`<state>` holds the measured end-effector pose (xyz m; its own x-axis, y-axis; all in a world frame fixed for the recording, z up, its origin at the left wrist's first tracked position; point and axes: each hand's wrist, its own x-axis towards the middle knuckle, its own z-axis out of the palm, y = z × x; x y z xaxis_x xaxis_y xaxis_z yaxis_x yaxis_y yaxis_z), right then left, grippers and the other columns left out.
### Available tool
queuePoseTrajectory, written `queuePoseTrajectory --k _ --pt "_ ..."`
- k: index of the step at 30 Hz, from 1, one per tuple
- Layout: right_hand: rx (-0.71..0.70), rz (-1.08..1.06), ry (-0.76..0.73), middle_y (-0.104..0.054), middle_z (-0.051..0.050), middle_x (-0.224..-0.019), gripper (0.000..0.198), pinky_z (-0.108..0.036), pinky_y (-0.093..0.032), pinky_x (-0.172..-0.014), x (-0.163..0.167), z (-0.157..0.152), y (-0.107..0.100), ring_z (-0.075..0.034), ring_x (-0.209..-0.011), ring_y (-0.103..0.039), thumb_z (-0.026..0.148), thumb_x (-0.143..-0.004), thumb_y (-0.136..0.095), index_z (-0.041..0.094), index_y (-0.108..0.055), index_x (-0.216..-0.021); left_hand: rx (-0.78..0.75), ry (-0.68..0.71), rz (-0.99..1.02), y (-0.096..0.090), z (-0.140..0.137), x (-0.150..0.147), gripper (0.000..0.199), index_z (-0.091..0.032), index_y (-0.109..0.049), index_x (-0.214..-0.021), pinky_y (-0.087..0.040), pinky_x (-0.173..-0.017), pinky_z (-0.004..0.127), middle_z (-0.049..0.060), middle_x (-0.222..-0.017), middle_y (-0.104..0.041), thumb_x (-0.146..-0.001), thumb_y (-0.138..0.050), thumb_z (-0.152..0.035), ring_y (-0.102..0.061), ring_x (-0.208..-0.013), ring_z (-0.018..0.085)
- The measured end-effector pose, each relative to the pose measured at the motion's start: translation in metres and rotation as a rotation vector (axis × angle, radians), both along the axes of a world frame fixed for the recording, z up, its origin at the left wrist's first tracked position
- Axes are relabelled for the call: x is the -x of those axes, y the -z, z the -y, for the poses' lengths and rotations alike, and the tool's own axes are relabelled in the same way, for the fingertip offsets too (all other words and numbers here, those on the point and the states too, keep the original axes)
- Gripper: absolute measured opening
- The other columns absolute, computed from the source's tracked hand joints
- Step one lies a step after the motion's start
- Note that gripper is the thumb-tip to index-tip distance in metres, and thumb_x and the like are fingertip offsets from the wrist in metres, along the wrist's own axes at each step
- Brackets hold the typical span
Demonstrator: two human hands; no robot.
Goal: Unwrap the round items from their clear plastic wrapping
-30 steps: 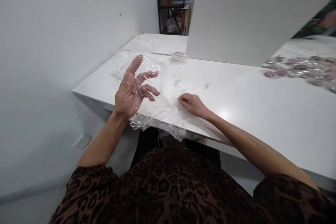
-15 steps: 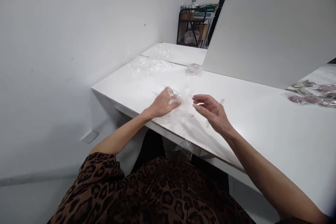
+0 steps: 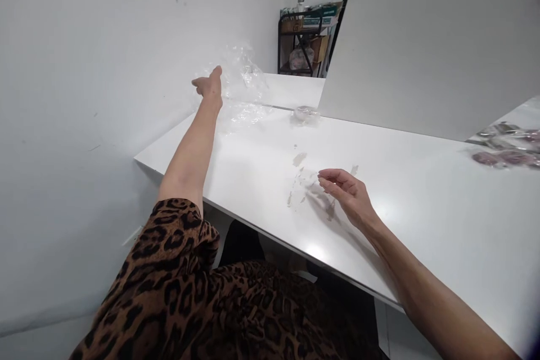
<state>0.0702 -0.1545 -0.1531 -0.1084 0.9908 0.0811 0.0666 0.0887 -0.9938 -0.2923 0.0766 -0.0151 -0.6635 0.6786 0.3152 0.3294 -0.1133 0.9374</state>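
Observation:
My left hand (image 3: 210,85) is stretched out toward the far left of the table, with its fingers spread. Beside it, crumpled clear plastic film (image 3: 244,76) stands up in a loose puff, and I see no fingers wrapped round it. More crinkled clear film (image 3: 242,117) lies on the table just below. My right hand (image 3: 345,191) hovers over the middle of the table, fingers curved and thumb near them, with nothing visible between. Under and left of it are greyish smudges (image 3: 299,159) on the white surface.
A clear-wrapped pinkish item (image 3: 306,116) sits at the back of the white table (image 3: 253,180), near a large grey panel (image 3: 422,50). Several wrapped pink items (image 3: 506,157) lie at the right. A wall (image 3: 84,67) borders the left; a dark shelf (image 3: 301,39) stands behind.
My left hand has swung from the middle of the table to the far left, and the clear film it held has moved there too. My right hand stays near its place.

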Motion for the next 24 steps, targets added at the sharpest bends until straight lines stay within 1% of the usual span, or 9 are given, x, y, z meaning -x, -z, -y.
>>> queuePoseTrajectory --k 2,4,6,8,11,14,18,21,24 --pt "0.014 0.012 -0.016 -0.071 -0.007 -0.098 0.045 -0.037 -0.052 -0.076 -0.001 0.002 -0.002 -0.020 -0.086 -0.062 0.059 -0.079 -0.081 0.023 -0.075 -0.104 0.076 -0.059 -0.041 0.018 -0.003 -0.025 0.070 -0.014 -0.039 -0.155 -0.033 -0.128 0.053 0.025 -0.165 -0.037 -0.094 -0.070 -0.032 -0.030 -0.161 0.034" --pt "0.023 0.026 -0.035 -0.070 -0.006 -0.097 0.044 -0.037 -0.051 -0.076 -0.001 0.003 -0.002 -0.019 -0.085 -0.062 0.059 -0.081 -0.080 0.023 -0.075 -0.105 0.116 0.037 -0.234 0.044 -0.001 -0.061 0.079 -0.017 -0.036 -0.160 -0.019 -0.135 0.047 0.019 -0.173 -0.029 -0.090 -0.073 -0.026 -0.016 -0.166 0.030" --pt "0.025 0.044 -0.046 -0.069 -0.006 -0.096 0.043 -0.037 -0.051 -0.076 -0.001 0.004 -0.001 -0.019 -0.083 -0.062 0.060 -0.084 -0.077 0.022 -0.074 -0.106 0.184 0.234 -0.445 0.071 0.001 -0.101 0.079 -0.019 -0.039 -0.161 -0.014 -0.136 0.044 0.016 -0.174 -0.030 -0.090 -0.073 -0.024 -0.017 -0.166 0.029" --pt "0.024 0.070 -0.056 -0.069 -0.006 -0.096 0.043 -0.036 -0.051 -0.073 0.000 0.004 0.000 -0.018 -0.081 -0.061 0.060 -0.085 -0.075 0.022 -0.074 -0.106 0.276 0.425 -0.620 0.094 -0.002 -0.138 0.079 -0.019 -0.039 -0.163 -0.013 -0.136 0.045 0.014 -0.175 -0.027 -0.090 -0.070 -0.022 -0.017 -0.166 0.030" --pt "0.004 0.122 -0.081 -0.070 -0.007 -0.099 0.041 -0.035 -0.051 -0.071 0.001 0.005 -0.001 -0.019 -0.083 -0.061 0.059 -0.089 -0.071 0.022 -0.073 -0.105 0.369 0.573 -0.788 0.115 -0.017 -0.178 0.082 -0.022 -0.035 -0.166 -0.015 -0.134 0.048 0.012 -0.178 -0.021 -0.091 -0.066 -0.018 -0.014 -0.166 0.034" --pt "-0.049 0.160 -0.102 -0.071 -0.007 -0.100 0.035 -0.036 -0.051 -0.073 0.002 0.007 -0.003 -0.020 -0.086 -0.062 0.054 -0.092 -0.067 0.022 -0.072 -0.104 0.378 0.609 -0.873 0.124 -0.035 -0.201 0.078 -0.027 -0.038 -0.165 -0.017 -0.133 0.050 0.009 -0.177 -0.024 -0.091 -0.058 -0.012 -0.016 -0.165 0.035" --pt "-0.067 0.163 -0.095 -0.069 -0.005 -0.092 0.033 -0.037 -0.051 -0.074 0.001 0.006 -0.004 -0.018 -0.080 -0.061 0.051 -0.094 -0.065 0.022 -0.071 -0.107 0.395 0.606 -0.918 0.128 -0.046 -0.211 0.059 -0.019 -0.057 -0.150 -0.030 -0.125 0.052 0.019 -0.161 -0.047 -0.093 -0.046 -0.008 -0.039 -0.151 0.038" --pt "-0.082 0.132 -0.064 -0.071 -0.006 -0.096 0.032 -0.038 -0.051 -0.077 -0.002 0.002 -0.002 -0.018 -0.081 -0.061 0.050 -0.092 -0.066 0.021 -0.072 -0.104 0.347 0.540 -0.815 0.125 -0.040 -0.210 0.041 -0.017 -0.067 -0.129 -0.036 -0.119 0.049 0.020 -0.144 -0.057 -0.096 -0.043 -0.010 -0.050 -0.139 0.036" --pt "-0.067 0.062 -0.010 -0.069 -0.005 -0.090 0.034 -0.037 -0.050 -0.077 -0.007 -0.007 0.005 -0.017 -0.079 -0.059 0.052 -0.089 -0.068 0.020 -0.072 -0.100 0.269 0.499 -0.552 0.116 -0.021 -0.207 0.025 -0.019 -0.067 -0.112 -0.043 -0.109 0.040 0.014 -0.121 -0.064 -0.100 -0.045 -0.014 -0.059 -0.121 0.028"
